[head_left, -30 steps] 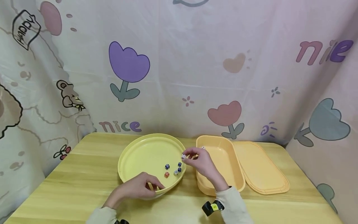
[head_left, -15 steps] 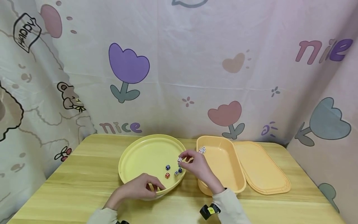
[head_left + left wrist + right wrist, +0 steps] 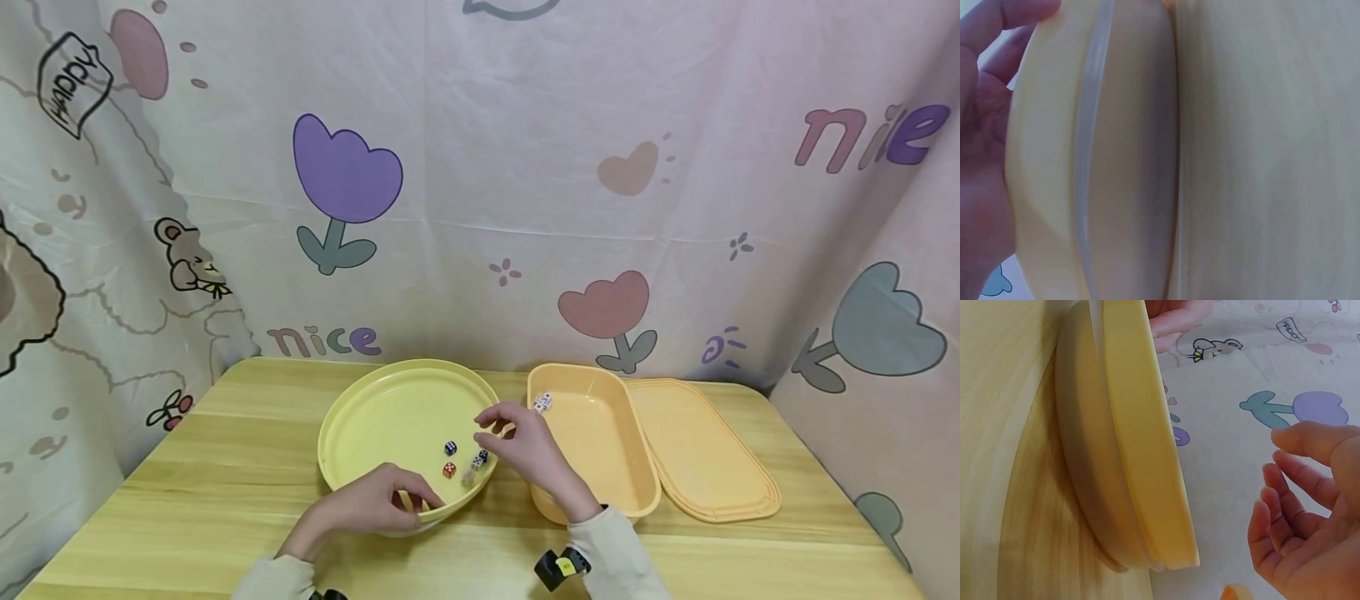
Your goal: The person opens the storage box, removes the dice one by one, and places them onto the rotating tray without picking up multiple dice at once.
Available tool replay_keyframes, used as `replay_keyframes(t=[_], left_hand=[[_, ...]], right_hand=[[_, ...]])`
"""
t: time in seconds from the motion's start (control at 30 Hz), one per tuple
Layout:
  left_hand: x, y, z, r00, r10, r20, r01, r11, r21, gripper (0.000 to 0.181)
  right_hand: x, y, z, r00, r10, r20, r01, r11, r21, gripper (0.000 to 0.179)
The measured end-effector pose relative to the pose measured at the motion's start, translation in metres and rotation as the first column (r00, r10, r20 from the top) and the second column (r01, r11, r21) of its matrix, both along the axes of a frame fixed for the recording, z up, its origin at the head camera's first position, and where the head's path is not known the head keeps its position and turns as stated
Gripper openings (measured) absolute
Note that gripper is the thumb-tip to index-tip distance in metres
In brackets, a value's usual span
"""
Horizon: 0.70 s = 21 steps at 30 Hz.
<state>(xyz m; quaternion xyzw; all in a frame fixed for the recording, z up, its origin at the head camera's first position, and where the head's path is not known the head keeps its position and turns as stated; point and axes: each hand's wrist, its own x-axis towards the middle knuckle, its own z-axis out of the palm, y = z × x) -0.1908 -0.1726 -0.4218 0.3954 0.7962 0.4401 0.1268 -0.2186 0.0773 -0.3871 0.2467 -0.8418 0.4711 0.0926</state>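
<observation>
In the head view, my left hand (image 3: 382,498) holds the near rim of a round yellow tray (image 3: 375,400), which sits on a paler base. Over the tray's right edge hovers my right hand (image 3: 528,442), thumb and forefinger apart with nothing between them; the right wrist view shows this hand (image 3: 1310,512) loosely bent beside the tray wall (image 3: 1147,437). In the tray lie a red die (image 3: 449,470), a dark blue die (image 3: 450,448), another dark blue die (image 3: 483,456) and a white die (image 3: 477,462). A pale die (image 3: 468,477) is blurred by motion.
An orange rectangular box (image 3: 600,433) stands right of the tray, with white dice (image 3: 542,402) in its far left corner. Its flat orange lid (image 3: 705,450) lies to its right. All rest on a wooden table (image 3: 225,450) before a patterned curtain (image 3: 480,167).
My right hand moved left over the tray with a white die and let it go; a pale blurred die now shows among the others. My left hand stays on the rim.
</observation>
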Motion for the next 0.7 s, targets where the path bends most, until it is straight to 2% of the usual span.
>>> replay_keyframes(t=[0.7], left_hand=[[-0.0008, -0.0002, 0.0000, 1.000, -0.003, -0.019, 0.003, 1.000, 0.002, 0.026]], right_hand=[[-0.0012, 0.0042, -0.0026, 0.998, -0.014, 0.054, 0.011, 0.998, 0.063, 0.017]])
